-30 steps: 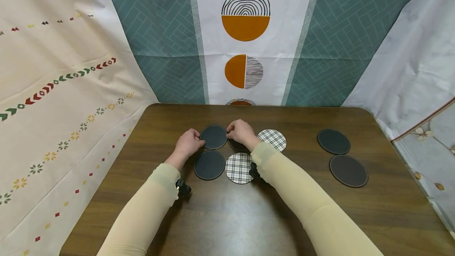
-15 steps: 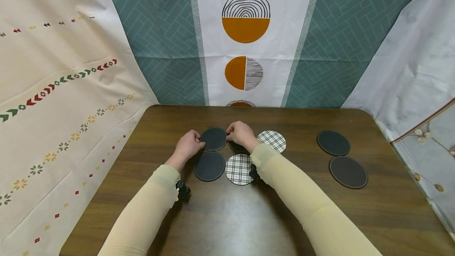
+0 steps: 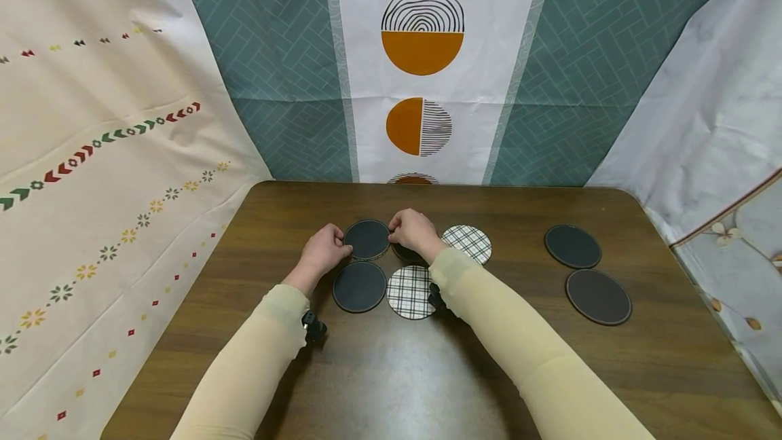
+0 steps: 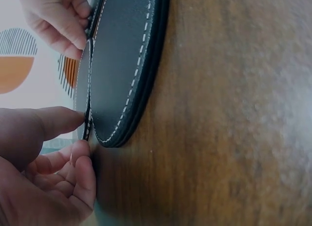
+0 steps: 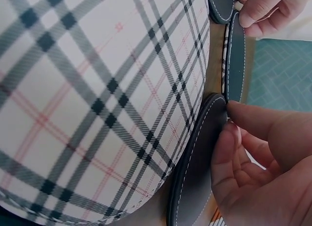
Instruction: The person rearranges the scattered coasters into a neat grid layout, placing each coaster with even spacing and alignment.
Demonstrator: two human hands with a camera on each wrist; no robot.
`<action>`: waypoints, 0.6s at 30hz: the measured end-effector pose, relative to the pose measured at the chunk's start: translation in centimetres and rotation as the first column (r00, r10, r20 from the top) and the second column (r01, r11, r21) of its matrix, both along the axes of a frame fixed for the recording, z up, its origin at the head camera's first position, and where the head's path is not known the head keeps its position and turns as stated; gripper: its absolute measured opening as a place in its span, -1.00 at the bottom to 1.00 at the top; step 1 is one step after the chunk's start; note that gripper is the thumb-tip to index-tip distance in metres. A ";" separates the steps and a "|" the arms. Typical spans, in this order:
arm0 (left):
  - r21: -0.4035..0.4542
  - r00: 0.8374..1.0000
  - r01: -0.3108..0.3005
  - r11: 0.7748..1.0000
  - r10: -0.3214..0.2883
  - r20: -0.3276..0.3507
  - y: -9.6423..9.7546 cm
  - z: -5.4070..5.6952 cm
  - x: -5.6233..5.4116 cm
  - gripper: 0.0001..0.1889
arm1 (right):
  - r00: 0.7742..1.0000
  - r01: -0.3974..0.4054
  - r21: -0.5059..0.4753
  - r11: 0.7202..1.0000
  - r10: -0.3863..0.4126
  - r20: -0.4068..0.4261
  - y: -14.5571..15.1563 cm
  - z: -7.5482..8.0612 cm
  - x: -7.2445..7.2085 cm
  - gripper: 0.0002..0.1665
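My left hand (image 3: 322,250) pinches the left edge of a black stitched round coaster (image 3: 366,239) at the back left of a group. On its opposite edge are the thumb and fingertips of my right hand (image 3: 414,229). In the right wrist view, a checked underside shows along the rim of this held coaster (image 5: 237,60). Just in front lies another black coaster (image 3: 360,287), with a white plaid coaster (image 3: 409,292) beside it. A dark brown coaster (image 5: 195,172) lies under my right hand, partly hidden. Right of that hand is a second plaid coaster (image 3: 469,243).
Farther right on the wooden table (image 3: 489,372), a black coaster (image 3: 573,246) and a dark brown one (image 3: 599,297) lie close together. Patterned cloths (image 3: 421,121) hang behind the table and along both sides.
Both hands stay on the edges of the back-left black coaster throughout. The head view has tilted very slightly; the coasters keep their places.
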State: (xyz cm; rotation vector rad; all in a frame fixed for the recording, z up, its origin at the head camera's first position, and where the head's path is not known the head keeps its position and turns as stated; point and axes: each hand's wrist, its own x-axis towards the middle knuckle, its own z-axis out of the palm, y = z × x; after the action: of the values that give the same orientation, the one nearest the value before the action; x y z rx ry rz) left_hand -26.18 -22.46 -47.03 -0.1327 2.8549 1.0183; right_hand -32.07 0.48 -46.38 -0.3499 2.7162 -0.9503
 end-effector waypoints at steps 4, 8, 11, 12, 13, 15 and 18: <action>-0.001 1.000 0.000 1.000 0.000 -0.002 0.0 -0.2 0.0 -0.65 | 1.000 -0.002 0.007 1.000 0.002 0.002 0.0 0.0 0.0 -0.72; 0.001 1.000 -0.002 1.000 0.002 -0.001 0.0 -0.1 0.1 -0.65 | 1.000 -0.002 0.008 1.000 0.002 0.007 -0.1 -0.1 0.0 -0.72; 0.008 1.000 -0.002 1.000 0.002 0.005 0.0 -0.1 0.1 -0.64 | 1.000 -0.005 0.007 1.000 0.005 0.008 -0.1 0.0 0.0 -0.72; 0.009 1.000 -0.001 1.000 0.001 0.007 0.0 -0.1 0.1 -0.64 | 1.000 -0.005 0.007 1.000 0.005 0.007 -0.1 0.0 0.0 -0.72; 0.011 1.000 -0.001 1.000 0.000 0.007 0.0 -0.1 0.1 -0.64 | 1.000 -0.005 0.006 1.000 0.005 0.006 -0.1 0.0 0.1 -0.72; 0.014 1.000 0.001 1.000 -0.001 0.008 0.0 -0.2 0.1 -0.64 | 1.000 -0.007 0.006 1.000 0.007 0.001 -0.1 0.2 0.2 -0.72; 0.010 1.000 0.004 1.000 -0.004 0.005 0.0 -0.2 0.1 -0.65 | 1.000 -0.007 0.012 1.000 0.007 -0.007 -0.1 0.3 0.3 -0.72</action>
State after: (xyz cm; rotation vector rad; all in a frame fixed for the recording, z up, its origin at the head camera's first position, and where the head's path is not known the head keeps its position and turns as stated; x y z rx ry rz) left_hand -26.10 -22.45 -47.19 -0.1284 2.8444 1.0299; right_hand -31.78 0.34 -46.03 -0.3612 2.7238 -0.9319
